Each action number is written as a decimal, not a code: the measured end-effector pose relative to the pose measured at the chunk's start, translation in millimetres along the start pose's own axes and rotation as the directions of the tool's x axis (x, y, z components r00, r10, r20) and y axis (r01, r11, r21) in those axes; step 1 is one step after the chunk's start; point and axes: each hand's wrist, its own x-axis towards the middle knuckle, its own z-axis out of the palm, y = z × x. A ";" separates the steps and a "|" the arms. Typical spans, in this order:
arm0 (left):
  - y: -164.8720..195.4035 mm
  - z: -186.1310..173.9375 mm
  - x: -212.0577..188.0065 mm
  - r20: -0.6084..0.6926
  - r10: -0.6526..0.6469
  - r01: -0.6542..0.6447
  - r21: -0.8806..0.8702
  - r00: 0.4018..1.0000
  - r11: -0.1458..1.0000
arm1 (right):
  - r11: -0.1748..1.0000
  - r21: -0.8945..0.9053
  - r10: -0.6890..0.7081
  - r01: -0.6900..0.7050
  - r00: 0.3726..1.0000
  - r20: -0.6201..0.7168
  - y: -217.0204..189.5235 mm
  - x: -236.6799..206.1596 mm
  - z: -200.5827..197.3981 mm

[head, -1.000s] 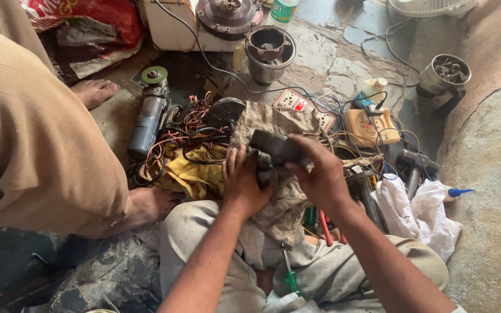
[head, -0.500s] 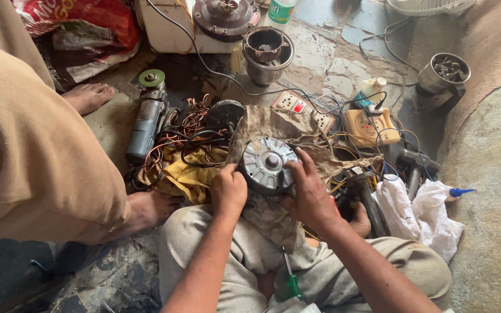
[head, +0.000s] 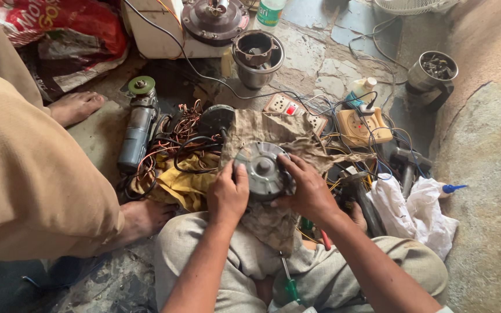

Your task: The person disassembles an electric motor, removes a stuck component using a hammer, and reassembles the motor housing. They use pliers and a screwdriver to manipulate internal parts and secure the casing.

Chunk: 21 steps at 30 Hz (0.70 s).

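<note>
Round grey motor housing (head: 262,169) at frame centre, flat face up, shaft axis toward the camera, resting on a dirty brown cloth (head: 273,130). Left hand (head: 227,194) clasped on its lower-left rim; right hand (head: 307,190) gripping the right rim, equally near. Upper centre: metal pot (head: 257,58) with dark parts. Upper right: tin (head: 433,72) full of scrap bits.

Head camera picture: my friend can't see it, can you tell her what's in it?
Two hands, left hand and right hand, hold a round grey metal motor over a dirty cloth on the person's lap. Tangled wires, an angle grinder and a yellow socket box lie around.
</note>
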 end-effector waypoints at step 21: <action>-15.4 14.1 10.1 -0.081 0.056 -0.075 -0.264 0.995 0.962 | 0.880 0.307 -0.235 0.363 0.893 -0.383 -4.2 -12.5 -5.0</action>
